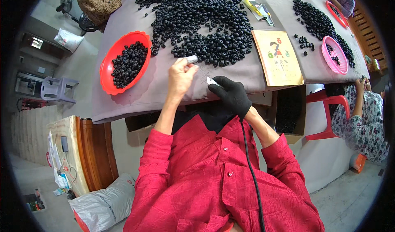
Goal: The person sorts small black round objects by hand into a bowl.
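Observation:
My left hand [181,79] is bare and closed at the near edge of the pile. A white wrapping [191,59] covers a fingertip on it; anything pinched between thumb and finger is too small to make out. To its right, my right hand [233,95] wears a black glove and closes around a small pale pointed object [211,82], its kind unclear. A black cable [249,158] runs down from that wrist. Just beyond both hands spreads a large pile of small black round pieces [222,46], many with a hole in the middle.
A red scalloped basket [106,73] of black pieces stands left. Right lie a yellow booklet [271,75], a clear package with a yellow card [256,7], a pink basket [338,67] and another pile [319,22]. Other people sit around the cloth-covered table [140,102]; a red chair [329,108] stands right.

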